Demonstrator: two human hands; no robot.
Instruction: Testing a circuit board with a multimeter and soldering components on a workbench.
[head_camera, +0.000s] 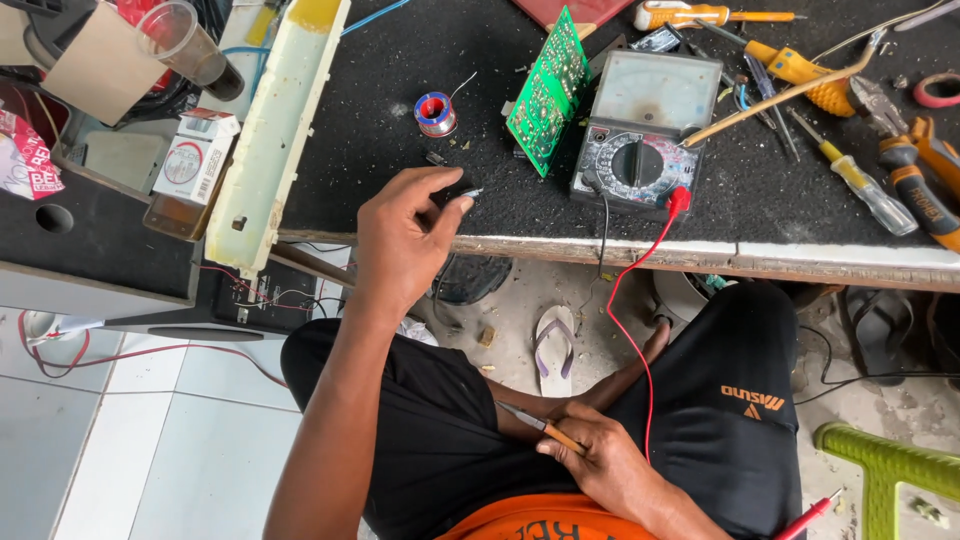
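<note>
My left hand (405, 245) reaches up to the front edge of the black workbench (380, 80) and pinches a small dark part (462, 192) with a metal end between thumb and fingers. My right hand (605, 468) rests on my lap and grips a thin pointed tool (535, 424) with an orange-brown handle, tip pointing left. An analogue multimeter (640, 130) lies on the bench just right of the left hand. Its red lead (632, 310) hangs down over my black shorts. A green circuit board (548, 88) leans against the meter, and a solder spool (435, 113) sits behind the left hand.
Screwdrivers (858, 185), pliers (925, 170) and other hand tools crowd the bench's right end. A long cream plastic casing (278, 125) lies along its left edge, with a small box (195, 155) and plastic cup (180, 35) beyond. A sandal (553, 345) and green stool (885, 465) stand on the floor.
</note>
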